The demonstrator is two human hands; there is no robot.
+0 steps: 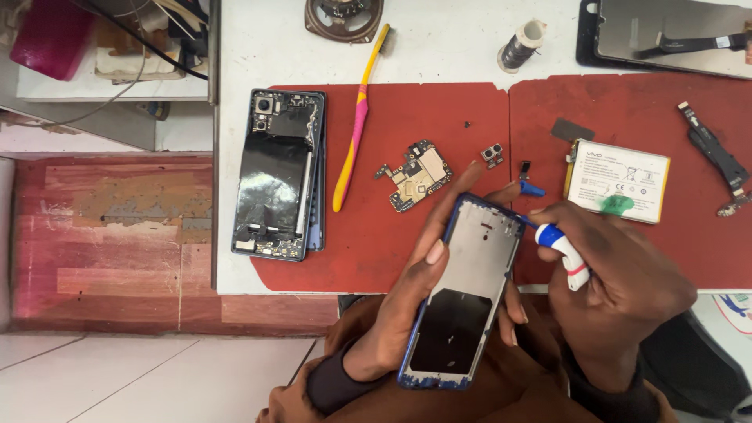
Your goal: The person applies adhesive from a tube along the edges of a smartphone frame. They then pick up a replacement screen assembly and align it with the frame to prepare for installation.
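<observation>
I see my left hand [407,290] wrapped around a blue phone frame [464,301], fingers clamped along its edges, thumb lying across its inner face. The frame is held tilted above the near edge of the bench [439,43], partly over my lap. My right hand [619,282] is closed around a small white and blue screwdriver [560,243], fingers clamped on its handle, with the tip meeting the frame's upper right corner.

On the red mat [392,235] beyond the frame lies a small circuit board [413,176], with a camera module [492,153] just to its right. Toward the bench's left edge rests an opened phone body [278,174] with its black battery showing, and beside it a yellow and pink toothbrush [356,133] lies lengthwise. On the second mat to the right lies a white phone battery [619,180], close to my right hand, and a black flex cable [714,157] near the right edge. At the far right corner lies a phone screen [666,35], and a spool [521,45] stands beside it.
</observation>
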